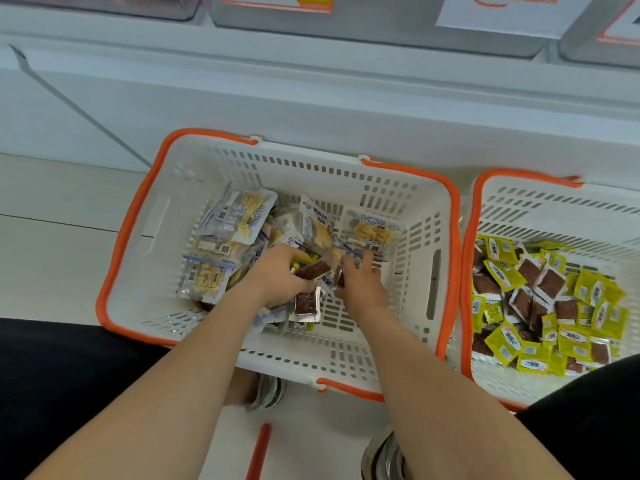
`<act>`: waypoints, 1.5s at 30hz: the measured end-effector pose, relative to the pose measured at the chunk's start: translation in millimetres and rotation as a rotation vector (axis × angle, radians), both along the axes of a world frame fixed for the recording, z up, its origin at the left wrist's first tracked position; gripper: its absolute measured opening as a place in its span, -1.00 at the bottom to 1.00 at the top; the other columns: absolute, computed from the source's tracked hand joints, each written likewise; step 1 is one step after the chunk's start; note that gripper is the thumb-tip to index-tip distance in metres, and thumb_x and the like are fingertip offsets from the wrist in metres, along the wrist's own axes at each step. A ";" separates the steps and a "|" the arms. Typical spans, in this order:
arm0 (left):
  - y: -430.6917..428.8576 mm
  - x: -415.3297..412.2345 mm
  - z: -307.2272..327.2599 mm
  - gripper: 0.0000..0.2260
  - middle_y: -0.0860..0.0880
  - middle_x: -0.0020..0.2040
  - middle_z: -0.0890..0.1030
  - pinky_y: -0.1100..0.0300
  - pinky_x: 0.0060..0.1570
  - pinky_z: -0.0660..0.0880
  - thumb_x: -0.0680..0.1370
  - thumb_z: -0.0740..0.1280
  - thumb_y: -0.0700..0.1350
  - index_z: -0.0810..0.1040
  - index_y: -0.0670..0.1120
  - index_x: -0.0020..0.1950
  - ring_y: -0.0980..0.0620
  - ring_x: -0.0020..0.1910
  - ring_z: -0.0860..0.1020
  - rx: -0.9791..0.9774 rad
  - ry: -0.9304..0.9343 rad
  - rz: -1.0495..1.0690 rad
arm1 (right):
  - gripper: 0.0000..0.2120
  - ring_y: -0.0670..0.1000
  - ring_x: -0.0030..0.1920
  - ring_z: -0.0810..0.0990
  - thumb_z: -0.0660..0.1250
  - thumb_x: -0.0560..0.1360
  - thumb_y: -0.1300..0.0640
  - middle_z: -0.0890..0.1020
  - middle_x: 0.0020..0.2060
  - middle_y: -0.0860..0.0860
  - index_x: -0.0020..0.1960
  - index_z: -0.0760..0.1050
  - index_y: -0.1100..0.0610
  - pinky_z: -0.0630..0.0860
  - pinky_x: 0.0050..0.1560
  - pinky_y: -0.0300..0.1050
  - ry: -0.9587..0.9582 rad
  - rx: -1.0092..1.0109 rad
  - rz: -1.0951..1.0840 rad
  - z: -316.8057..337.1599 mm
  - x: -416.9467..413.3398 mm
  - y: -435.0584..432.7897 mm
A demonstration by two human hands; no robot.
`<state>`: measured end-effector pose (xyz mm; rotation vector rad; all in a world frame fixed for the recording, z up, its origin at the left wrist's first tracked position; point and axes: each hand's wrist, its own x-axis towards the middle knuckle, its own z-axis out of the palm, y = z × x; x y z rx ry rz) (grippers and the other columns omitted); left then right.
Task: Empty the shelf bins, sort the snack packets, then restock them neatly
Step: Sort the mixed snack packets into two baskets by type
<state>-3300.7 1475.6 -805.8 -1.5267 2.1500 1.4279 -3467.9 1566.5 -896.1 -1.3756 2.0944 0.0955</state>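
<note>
A white basket with orange rim [138, 216] sits on the floor and holds pale blue-and-cream snack packets [239, 216] mixed with a few dark brown ones. My left hand [277, 275] is down in the basket, closed around brown and yellow packets [313, 270]. My right hand [360, 282] is beside it, pinching another small brown packet [338, 273]. One more brown packet [306, 304] lies on the basket floor just below my hands. A second white basket [554, 209] to the right holds many yellow and brown packets [540, 299].
Clear shelf bins with paper labels [502, 12] hang along the top above a white shelf base. My shoes [270, 393] and dark trouser legs are at the bottom. A loose orange handle [259, 452] lies on the pale floor between my feet.
</note>
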 end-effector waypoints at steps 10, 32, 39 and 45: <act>-12.9 -17.6 14.3 -0.79 -0.14 -0.04 0.71 -0.11 -0.11 0.71 0.39 0.63 -0.16 0.68 -0.05 -0.04 -0.13 -0.08 0.72 0.179 0.007 0.338 | -0.65 -0.07 0.02 0.57 0.48 0.54 0.03 0.54 0.11 -0.14 0.26 0.47 -0.18 0.58 0.06 0.01 -0.626 -0.285 -0.632 36.6 -19.6 -14.5; 94.6 -208.3 159.6 -0.75 -0.04 -0.11 0.75 -0.08 -0.04 0.69 0.39 0.63 -0.01 0.69 -0.05 -0.02 0.01 -0.15 0.73 0.032 0.423 0.175 | -0.41 0.20 -0.07 0.69 0.50 0.41 -0.07 0.65 0.05 0.15 0.35 0.38 0.03 0.66 -0.27 0.10 -0.768 -0.662 -1.319 227.1 -184.4 61.1; 120.4 -207.4 144.1 -0.72 0.19 0.24 0.66 0.07 0.33 0.52 0.61 0.37 0.07 0.66 0.11 0.30 0.16 0.24 0.61 0.203 0.454 -0.142 | -0.11 0.26 0.43 0.45 0.14 0.46 -0.41 0.44 0.46 0.25 0.55 0.35 0.20 0.39 0.32 0.14 -0.364 -0.113 -0.866 238.0 -202.0 92.6; 83.6 -145.7 95.5 -0.82 0.13 -0.07 0.69 0.21 -0.08 0.56 0.65 0.29 -0.13 0.70 0.02 0.04 0.14 -0.09 0.64 -0.289 0.254 -0.001 | -0.82 -0.01 -0.32 0.58 0.26 0.58 0.20 0.63 -0.32 0.01 0.08 0.63 0.15 0.44 -0.26 -0.16 -0.330 -0.576 -0.471 234.2 -122.0 55.3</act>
